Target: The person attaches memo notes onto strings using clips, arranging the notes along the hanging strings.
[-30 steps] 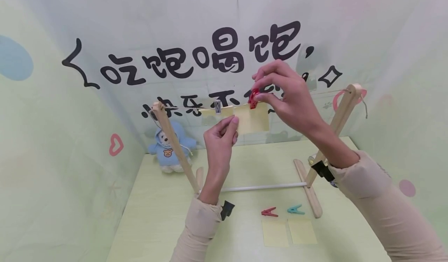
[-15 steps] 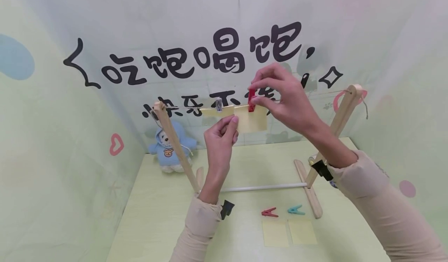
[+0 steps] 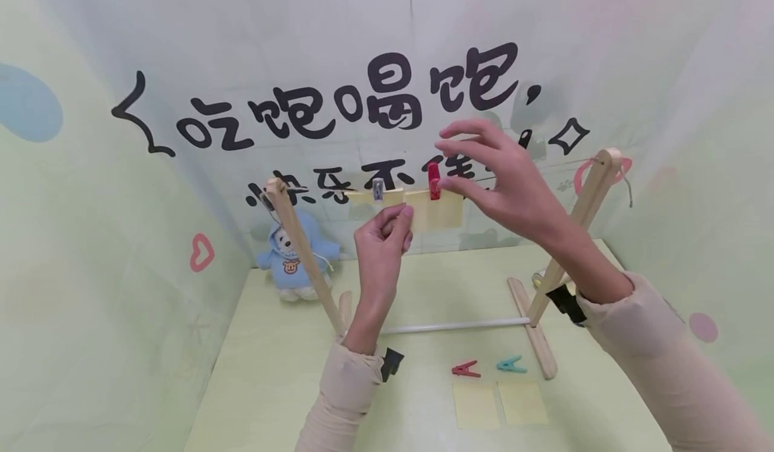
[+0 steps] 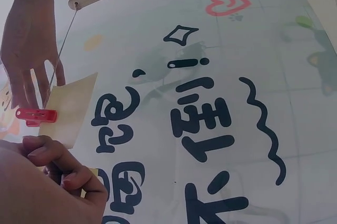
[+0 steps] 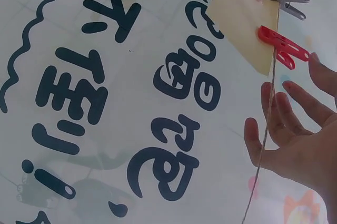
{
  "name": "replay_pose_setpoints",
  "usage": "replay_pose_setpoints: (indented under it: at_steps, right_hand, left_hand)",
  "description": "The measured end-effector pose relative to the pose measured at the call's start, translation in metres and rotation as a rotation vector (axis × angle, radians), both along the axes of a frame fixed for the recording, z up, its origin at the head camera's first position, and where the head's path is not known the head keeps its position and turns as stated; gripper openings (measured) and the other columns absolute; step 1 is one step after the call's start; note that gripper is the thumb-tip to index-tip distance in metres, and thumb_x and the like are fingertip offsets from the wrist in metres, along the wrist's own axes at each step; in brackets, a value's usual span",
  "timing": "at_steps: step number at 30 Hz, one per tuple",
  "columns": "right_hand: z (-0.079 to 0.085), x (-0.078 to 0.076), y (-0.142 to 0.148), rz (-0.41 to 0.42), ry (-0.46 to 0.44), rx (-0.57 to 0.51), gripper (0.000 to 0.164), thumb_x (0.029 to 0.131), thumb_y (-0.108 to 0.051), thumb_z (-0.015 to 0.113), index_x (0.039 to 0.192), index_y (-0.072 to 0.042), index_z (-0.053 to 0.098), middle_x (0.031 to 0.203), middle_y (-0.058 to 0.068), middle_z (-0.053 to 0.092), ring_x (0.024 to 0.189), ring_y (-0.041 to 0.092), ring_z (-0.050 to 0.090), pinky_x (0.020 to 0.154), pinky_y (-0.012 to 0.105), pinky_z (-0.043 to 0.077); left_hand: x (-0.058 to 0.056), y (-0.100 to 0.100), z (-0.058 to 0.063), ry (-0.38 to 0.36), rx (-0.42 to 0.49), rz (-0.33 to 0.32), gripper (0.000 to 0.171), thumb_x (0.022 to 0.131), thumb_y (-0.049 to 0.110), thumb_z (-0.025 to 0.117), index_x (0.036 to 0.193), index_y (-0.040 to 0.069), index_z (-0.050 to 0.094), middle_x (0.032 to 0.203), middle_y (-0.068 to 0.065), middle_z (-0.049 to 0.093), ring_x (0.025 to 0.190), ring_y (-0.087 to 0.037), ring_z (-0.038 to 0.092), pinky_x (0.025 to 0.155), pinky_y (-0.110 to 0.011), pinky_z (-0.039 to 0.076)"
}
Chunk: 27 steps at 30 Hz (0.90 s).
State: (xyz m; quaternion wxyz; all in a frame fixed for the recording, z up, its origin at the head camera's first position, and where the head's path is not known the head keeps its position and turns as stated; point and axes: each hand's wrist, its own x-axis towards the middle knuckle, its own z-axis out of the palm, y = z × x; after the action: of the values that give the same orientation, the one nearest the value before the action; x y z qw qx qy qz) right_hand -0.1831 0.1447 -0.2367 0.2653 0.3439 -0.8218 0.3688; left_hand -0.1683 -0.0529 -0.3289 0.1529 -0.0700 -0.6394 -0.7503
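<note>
A red clothespin [image 3: 434,182] clamps a yellow paper note [image 3: 444,215] onto a string [image 5: 261,153]. My left hand [image 3: 381,257] pinches the note's left edge between thumb and fingertips. Beside the red clothespin, my right hand [image 3: 510,187] has its fingers spread, and its thumb tip [image 5: 315,59] is right at the clothespin's handle end in the right wrist view. To the left, a grey clothespin [image 3: 377,190] holds another yellow note [image 3: 361,197] on the same string, partly hidden behind my left hand.
Wooden posts [image 3: 302,250] [image 3: 574,234] carry the string, with a white rod [image 3: 453,324] between their feet. Red [image 3: 465,369] and teal clothespins [image 3: 512,365] lie on the table above two notes [image 3: 476,405]. A blue-clothed plush bear [image 3: 293,257] stands back left.
My right fingers have let go of the red clothespin and spread apart, leaving it on the string and note. The left hand keeps pinching the note's edge.
</note>
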Motion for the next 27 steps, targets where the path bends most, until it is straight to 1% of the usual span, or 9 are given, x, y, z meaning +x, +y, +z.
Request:
replay_pose_setpoints:
  at_steps: [5, 7, 8, 12, 14, 17, 20, 24, 27]
  right_hand:
    - [-0.004, 0.018, 0.016, -0.015, 0.117, -0.025, 0.039, 0.092, 0.003, 0.085, 0.130, 0.005, 0.075, 0.142, 0.023, 0.065, 0.138, 0.031, 0.060, 0.117, 0.024, 0.041]
    - [-0.007, 0.027, 0.024, -0.014, 0.153, -0.036, 0.033, 0.101, -0.013, 0.081, 0.128, 0.007, 0.075, 0.139, 0.024, 0.066, 0.138, 0.025, 0.059, 0.118, 0.023, 0.041]
    - [-0.009, 0.032, 0.027, -0.010, 0.170, -0.057, 0.035, 0.104, -0.021, 0.079, 0.126, 0.006, 0.076, 0.136, 0.024, 0.067, 0.138, 0.023, 0.059, 0.118, 0.023, 0.042]
    - [-0.021, 0.052, 0.038, -0.024, 0.207, -0.103, 0.059, 0.110, -0.051, 0.064, 0.121, 0.005, 0.078, 0.130, 0.023, 0.070, 0.135, 0.011, 0.059, 0.116, 0.021, 0.044]
    - [-0.030, 0.060, 0.043, -0.024, 0.221, -0.122, 0.058, 0.110, -0.051, 0.064, 0.118, 0.005, 0.079, 0.126, 0.023, 0.071, 0.133, 0.009, 0.061, 0.114, 0.020, 0.045]
    - [-0.045, 0.070, 0.054, -0.031, 0.224, -0.114, 0.057, 0.111, -0.049, 0.065, 0.116, 0.006, 0.079, 0.124, 0.024, 0.071, 0.132, 0.006, 0.063, 0.114, 0.020, 0.045]
    - [-0.061, 0.078, 0.064, -0.054, 0.199, -0.105, 0.058, 0.111, -0.049, 0.064, 0.115, 0.006, 0.079, 0.123, 0.022, 0.071, 0.132, 0.004, 0.062, 0.113, 0.018, 0.045]
    - [-0.082, 0.086, 0.076, -0.085, 0.144, -0.093, 0.059, 0.110, -0.052, 0.062, 0.116, 0.004, 0.080, 0.125, 0.017, 0.072, 0.132, 0.003, 0.061, 0.111, 0.015, 0.044]
    - [-0.097, 0.091, 0.083, -0.094, 0.077, -0.079, 0.059, 0.109, -0.054, 0.061, 0.118, 0.001, 0.080, 0.128, 0.011, 0.071, 0.131, 0.001, 0.061, 0.107, 0.011, 0.043]
  left_hand:
    - [0.000, 0.001, -0.001, 0.005, -0.005, -0.001, 0.021, 0.107, 0.013, 0.071, 0.113, -0.007, 0.077, 0.063, 0.009, 0.054, 0.060, -0.005, 0.048, 0.055, -0.019, 0.031]
    - [0.000, 0.001, -0.002, 0.007, -0.007, 0.001, 0.021, 0.107, 0.013, 0.071, 0.113, -0.007, 0.077, 0.063, 0.009, 0.054, 0.060, -0.005, 0.048, 0.055, -0.019, 0.031]
    - [0.000, 0.001, -0.002, 0.007, -0.006, 0.000, 0.021, 0.107, 0.013, 0.071, 0.114, -0.007, 0.077, 0.063, 0.009, 0.054, 0.060, -0.005, 0.048, 0.055, -0.019, 0.031]
    - [0.000, 0.001, -0.003, 0.003, -0.005, -0.005, 0.022, 0.107, 0.013, 0.071, 0.116, -0.007, 0.076, 0.062, 0.009, 0.053, 0.059, -0.005, 0.047, 0.055, -0.019, 0.030]
    - [0.000, 0.001, -0.003, 0.000, -0.009, -0.007, 0.022, 0.107, 0.012, 0.071, 0.118, -0.007, 0.076, 0.062, 0.010, 0.052, 0.059, -0.004, 0.046, 0.055, -0.019, 0.029]
    - [0.000, 0.000, -0.004, -0.007, -0.018, -0.007, 0.023, 0.107, 0.013, 0.071, 0.119, -0.006, 0.076, 0.062, 0.010, 0.051, 0.059, -0.004, 0.045, 0.054, -0.019, 0.028]
    - [0.001, 0.000, -0.005, -0.016, -0.021, -0.007, 0.022, 0.107, 0.012, 0.071, 0.120, -0.005, 0.076, 0.062, 0.010, 0.052, 0.059, -0.004, 0.046, 0.054, -0.019, 0.028]
    - [0.000, -0.001, -0.008, -0.031, -0.018, -0.011, 0.022, 0.107, 0.012, 0.071, 0.120, -0.006, 0.076, 0.062, 0.009, 0.052, 0.060, -0.005, 0.047, 0.056, -0.018, 0.031]
    - [0.000, -0.001, -0.011, -0.044, -0.019, -0.015, 0.022, 0.107, 0.011, 0.071, 0.120, -0.006, 0.075, 0.062, 0.009, 0.051, 0.060, -0.005, 0.047, 0.056, -0.018, 0.032]
